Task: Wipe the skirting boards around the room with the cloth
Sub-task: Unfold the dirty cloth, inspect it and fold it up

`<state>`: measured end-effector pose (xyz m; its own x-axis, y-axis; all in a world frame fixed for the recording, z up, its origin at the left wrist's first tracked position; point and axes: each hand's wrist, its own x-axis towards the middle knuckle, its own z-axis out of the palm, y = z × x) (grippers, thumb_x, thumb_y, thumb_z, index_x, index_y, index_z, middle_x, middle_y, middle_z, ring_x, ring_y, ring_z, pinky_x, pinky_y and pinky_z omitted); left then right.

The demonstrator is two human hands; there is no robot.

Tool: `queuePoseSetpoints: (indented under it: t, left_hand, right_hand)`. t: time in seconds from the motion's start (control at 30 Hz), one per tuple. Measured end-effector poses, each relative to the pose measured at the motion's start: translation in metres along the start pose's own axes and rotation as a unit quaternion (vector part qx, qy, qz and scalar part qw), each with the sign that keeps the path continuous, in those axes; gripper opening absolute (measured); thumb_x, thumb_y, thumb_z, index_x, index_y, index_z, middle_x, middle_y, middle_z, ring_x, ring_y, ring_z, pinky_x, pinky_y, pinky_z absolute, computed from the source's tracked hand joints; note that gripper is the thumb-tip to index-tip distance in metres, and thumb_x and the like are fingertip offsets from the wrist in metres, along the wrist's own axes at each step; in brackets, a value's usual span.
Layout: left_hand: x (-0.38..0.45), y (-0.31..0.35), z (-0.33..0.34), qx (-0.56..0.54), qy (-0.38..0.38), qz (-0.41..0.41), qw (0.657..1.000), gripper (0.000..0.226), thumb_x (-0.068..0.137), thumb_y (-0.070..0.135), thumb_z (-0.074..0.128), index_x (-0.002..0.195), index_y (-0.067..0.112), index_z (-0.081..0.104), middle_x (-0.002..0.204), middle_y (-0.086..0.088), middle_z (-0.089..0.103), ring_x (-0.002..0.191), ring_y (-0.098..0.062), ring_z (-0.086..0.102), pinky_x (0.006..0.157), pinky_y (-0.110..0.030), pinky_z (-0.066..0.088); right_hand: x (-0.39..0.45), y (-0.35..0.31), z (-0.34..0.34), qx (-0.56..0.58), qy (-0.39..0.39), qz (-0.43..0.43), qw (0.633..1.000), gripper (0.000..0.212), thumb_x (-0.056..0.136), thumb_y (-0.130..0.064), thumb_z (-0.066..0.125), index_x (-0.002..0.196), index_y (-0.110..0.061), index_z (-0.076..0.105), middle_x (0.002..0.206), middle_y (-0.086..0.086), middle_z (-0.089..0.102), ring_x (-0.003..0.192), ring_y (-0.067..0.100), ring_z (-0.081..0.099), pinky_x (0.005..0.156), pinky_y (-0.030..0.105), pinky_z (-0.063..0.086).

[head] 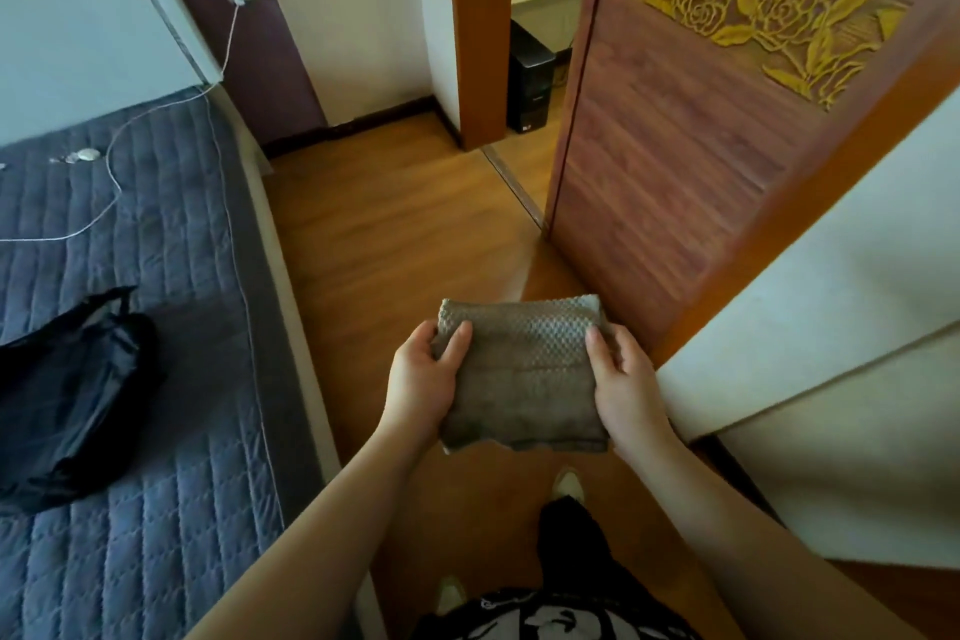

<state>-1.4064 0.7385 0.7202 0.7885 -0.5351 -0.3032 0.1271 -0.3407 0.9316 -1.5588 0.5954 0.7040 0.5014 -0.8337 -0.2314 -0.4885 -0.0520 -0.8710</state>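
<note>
Grey-brown waffle-weave terry filled the space between the two hands: the folded cloth [522, 374] was held flat at about waist height over the wooden floor [395, 234], its long axis running side to side across the body. The left hand [423, 379] gripped the cloth's left edge, thumb laid on top and fingers curled beneath; the right hand [626, 382] gripped the right edge the same way, thumb on the upper face. Neither hand was free, and both sat at much the same reach, so neither arm had a clear lead. Outward from the hands, the nearest visible skirting board [363, 125] was the dark strip at the foot of the far wall, ahead and slightly left, running from the corner of the bed [156, 379] to the orange door frame [480, 31]. It lay well apart from the cloth and far below it, so in my judgement wiping had not begun and the person would have to walk forward and crouch. The left hand seemed marginally the nearer side to that strip. To the right stood the open carved door [701, 146], close beside the right hand, and a pale panel [831, 307] that hid any skirting on that side.
</note>
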Motion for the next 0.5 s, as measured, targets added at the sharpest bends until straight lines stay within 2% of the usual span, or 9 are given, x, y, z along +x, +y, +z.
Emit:
queuePoseSetpoints:
  t: [0.1, 0.17, 0.2, 0.27, 0.4, 0.5]
  left_hand:
    - [0.031, 0.020, 0.030, -0.126, -0.019, -0.059, 0.990, 0.027, 0.095, 0.033, 0.065, 0.113, 0.014, 0.064, 0.101, -0.008, 0.075, 0.091, -0.024, 0.073, 0.080, -0.042, 0.061]
    - [0.045, 0.035, 0.043, -0.215, -0.047, -0.093, 0.971, 0.031, 0.095, 0.026, 0.063, 0.122, 0.011, 0.060, 0.104, -0.011, 0.075, 0.097, -0.030, 0.072, 0.082, -0.043, 0.061]
    - [0.053, 0.043, 0.048, -0.255, -0.061, -0.107, 0.959, 0.032, 0.096, 0.023, 0.062, 0.125, 0.009, 0.059, 0.103, -0.012, 0.075, 0.097, -0.032, 0.071, 0.082, -0.044, 0.061]
    - [0.066, 0.055, 0.054, -0.310, -0.079, -0.119, 0.940, 0.035, 0.094, 0.017, 0.060, 0.128, 0.009, 0.057, 0.102, -0.013, 0.075, 0.098, -0.033, 0.070, 0.082, -0.046, 0.061]
    - [0.096, 0.066, 0.049, -0.375, -0.081, -0.110, 0.917, 0.053, 0.087, 0.011, 0.068, 0.138, 0.012, 0.052, 0.124, -0.018, 0.067, 0.113, -0.036, 0.066, 0.080, -0.043, 0.060]
    - [0.116, 0.063, 0.039, -0.396, -0.084, -0.083, 0.911, 0.057, 0.085, 0.006, 0.065, 0.140, 0.013, 0.050, 0.131, -0.021, 0.061, 0.122, -0.039, 0.059, 0.089, -0.044, 0.058]
  right_hand:
    - [0.056, -0.007, -0.015, 0.080, -0.039, 0.019, 0.996, 0.040, 0.098, -0.053, 0.044, 0.120, -0.024, 0.060, 0.111, -0.007, 0.066, 0.101, 0.014, 0.064, 0.088, 0.043, 0.056]
    - [0.085, -0.017, -0.022, 0.139, -0.066, 0.054, 0.987, 0.032, 0.099, -0.050, 0.045, 0.114, -0.026, 0.061, 0.108, -0.003, 0.068, 0.093, 0.014, 0.067, 0.077, 0.035, 0.058]
    - [0.100, -0.024, -0.026, 0.168, -0.083, 0.077, 0.979, 0.027, 0.100, -0.047, 0.046, 0.111, -0.027, 0.061, 0.107, -0.003, 0.068, 0.091, 0.015, 0.068, 0.071, 0.031, 0.057]
    - [0.127, -0.036, -0.031, 0.236, -0.134, 0.122, 0.955, 0.020, 0.099, -0.042, 0.051, 0.109, -0.029, 0.063, 0.106, -0.001, 0.071, 0.089, 0.020, 0.072, 0.067, 0.033, 0.058]
    - [0.182, -0.053, -0.027, 0.341, -0.251, 0.147, 0.894, 0.046, 0.089, -0.031, 0.065, 0.133, -0.019, 0.057, 0.121, 0.007, 0.070, 0.105, 0.027, 0.069, 0.083, 0.040, 0.056]
    - [0.208, -0.061, -0.009, 0.353, -0.322, 0.137, 0.868, 0.048, 0.090, -0.018, 0.065, 0.137, -0.018, 0.053, 0.126, 0.010, 0.066, 0.113, 0.030, 0.066, 0.090, 0.045, 0.054]
